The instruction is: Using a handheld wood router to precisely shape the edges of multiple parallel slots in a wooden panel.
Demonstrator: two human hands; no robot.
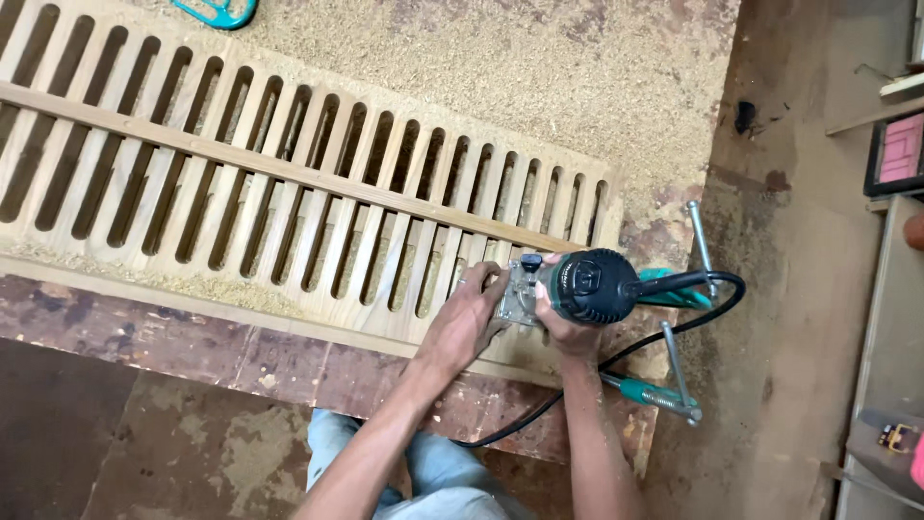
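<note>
Both hands grip trim router: left hand [472, 313] on base, right hand [568, 332] around black router [582, 286], lower right of frame. Risk, judged: power cord [674, 332] snags clamp [674, 380], bit gouges slatted panel [289, 193].

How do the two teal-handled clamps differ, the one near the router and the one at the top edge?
The clamp near the router shows whole: metal bars, teal handle, gripping the workbench edge by the right hand. The clamp at the top edge is cut off by the frame; only a teal loop shows, resting on sawdust. The first lies close to the hands, the second far from them. Both share the teal colour.
</note>
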